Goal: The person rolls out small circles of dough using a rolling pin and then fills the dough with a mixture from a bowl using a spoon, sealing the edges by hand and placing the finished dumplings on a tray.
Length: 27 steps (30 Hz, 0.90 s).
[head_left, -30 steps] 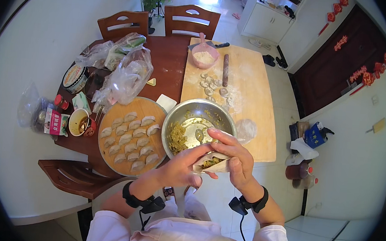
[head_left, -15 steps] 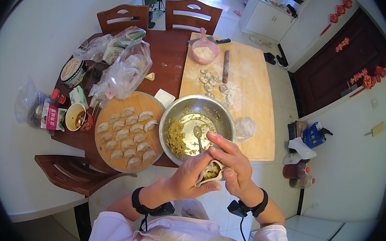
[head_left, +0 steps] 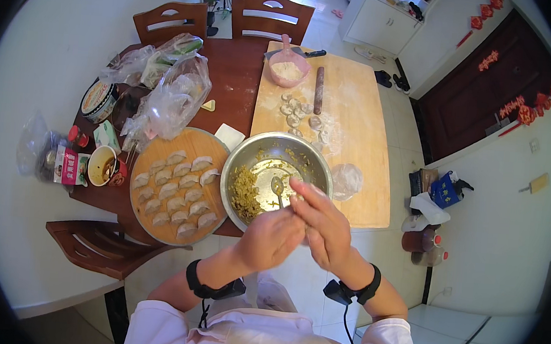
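My left hand (head_left: 273, 239) and my right hand (head_left: 326, 235) are pressed together just in front of the steel bowl (head_left: 318, 169). The dumpling between them is hidden by my fingers and palms. Right-hand fingers extend forward over the bowl's near edge. Inside the bowl, chopped green-yellow filling (head_left: 245, 192) is heaped at the left, with a metal spoon (head_left: 277, 186) resting beside it. Left of the bowl, several folded dumplings (head_left: 188, 181) lie in rows on a round wooden board (head_left: 207, 146).
A pale wooden board (head_left: 368, 147) carries a rolled wrapper (head_left: 347, 181), several dough pieces (head_left: 294, 120), a rolling pin (head_left: 319, 91) and a pink scoop of flour (head_left: 286, 71). A knife handle (head_left: 315, 53) shows behind. Plastic bags (head_left: 167, 108) and a paper cup (head_left: 102, 166) occupy the left.
Half a second ago, the dumpling's open top and filling showed between my hands. Now my fingers have closed over it, the left hand turning to cover it. The view has shifted slightly.
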{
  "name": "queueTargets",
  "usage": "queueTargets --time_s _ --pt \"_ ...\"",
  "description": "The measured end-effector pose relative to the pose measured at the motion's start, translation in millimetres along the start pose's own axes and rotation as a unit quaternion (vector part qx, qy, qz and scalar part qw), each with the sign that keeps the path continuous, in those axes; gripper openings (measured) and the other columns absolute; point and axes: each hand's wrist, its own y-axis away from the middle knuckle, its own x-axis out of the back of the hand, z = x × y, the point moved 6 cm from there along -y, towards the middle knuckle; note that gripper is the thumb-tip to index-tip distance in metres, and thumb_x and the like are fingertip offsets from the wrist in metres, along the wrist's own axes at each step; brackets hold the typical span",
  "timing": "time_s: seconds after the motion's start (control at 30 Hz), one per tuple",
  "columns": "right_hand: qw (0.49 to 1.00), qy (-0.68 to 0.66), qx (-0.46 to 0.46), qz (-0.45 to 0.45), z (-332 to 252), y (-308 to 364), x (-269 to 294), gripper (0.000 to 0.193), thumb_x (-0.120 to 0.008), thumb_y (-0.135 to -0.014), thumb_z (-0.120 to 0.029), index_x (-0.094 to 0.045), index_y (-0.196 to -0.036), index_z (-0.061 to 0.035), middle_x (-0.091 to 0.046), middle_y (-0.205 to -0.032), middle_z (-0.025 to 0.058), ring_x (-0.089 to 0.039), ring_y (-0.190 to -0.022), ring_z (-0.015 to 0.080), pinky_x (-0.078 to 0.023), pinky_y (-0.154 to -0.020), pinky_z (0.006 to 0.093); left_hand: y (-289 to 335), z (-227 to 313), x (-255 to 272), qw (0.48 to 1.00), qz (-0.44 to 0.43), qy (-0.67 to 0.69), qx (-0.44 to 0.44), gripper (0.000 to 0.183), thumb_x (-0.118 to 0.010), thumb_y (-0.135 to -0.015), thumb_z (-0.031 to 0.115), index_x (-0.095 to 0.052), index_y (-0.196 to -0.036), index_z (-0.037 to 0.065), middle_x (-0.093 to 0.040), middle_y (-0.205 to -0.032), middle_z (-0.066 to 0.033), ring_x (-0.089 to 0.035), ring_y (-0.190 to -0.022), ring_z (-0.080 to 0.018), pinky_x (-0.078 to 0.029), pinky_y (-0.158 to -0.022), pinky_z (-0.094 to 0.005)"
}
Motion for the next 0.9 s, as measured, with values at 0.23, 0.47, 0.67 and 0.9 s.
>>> queueTargets --time_s 0.23,0.47,0.67,0.9 --pt "0.995 -0.058 -0.076 0.037 47.3 5.2 -7.4 0.042 -0.039 -0.103 -0.021 -0.052 -0.133 0.0046 -0.049 -0.140 0.0247 -0.049 -0.130 0.0390 -0.037 -0.108 0.0418 -5.9 -46.7 -16.3 0.992 0.064 0.089 0.067 0.026 -0.051 -0.099 0.015 -0.056 -0.114 -0.005 -0.063 -0.103 -0.0232 -0.063 -0.094 -0.0406 -0.050 -0.080 -0.0399" --pt "0.955 -0.159 -0.228 0.098 108.4 29.7 -32.7 0.041 -0.038 -0.105 -0.023 -0.056 -0.127 0.0059 -0.059 -0.131 0.0204 -0.056 -0.123 0.0290 -0.041 -0.105 0.0370 -1.3 -94.1 -40.6 0.979 0.117 -0.069 0.154 0.019 -0.050 -0.099 0.015 -0.059 -0.099 -0.001 -0.063 -0.081 -0.0219 -0.061 -0.076 -0.0414 -0.048 -0.064 -0.0441" --pt "0.927 -0.174 -0.323 0.074 156.4 45.6 -41.8 0.045 -0.035 -0.106 -0.030 -0.059 -0.124 0.0037 -0.064 -0.122 0.0141 -0.059 -0.113 0.0212 -0.042 -0.100 0.0315 27.7 -157.9 -73.6 0.787 0.144 0.448 0.398 0.040 -0.042 -0.105 0.036 -0.054 -0.126 0.004 -0.064 -0.106 -0.0099 -0.064 -0.097 -0.0227 -0.055 -0.075 -0.0373" --pt "0.964 -0.049 -0.261 0.022 142.5 17.8 -43.2 0.041 -0.035 -0.105 -0.028 -0.060 -0.121 0.0009 -0.064 -0.116 0.0163 -0.061 -0.109 0.0256 -0.044 -0.096 0.0342 25.3 -160.3 -53.0 0.910 0.138 0.159 0.358 0.031 -0.048 -0.104 0.023 -0.059 -0.119 -0.001 -0.066 -0.101 -0.0078 -0.060 -0.095 -0.0127 -0.048 -0.085 -0.0293"
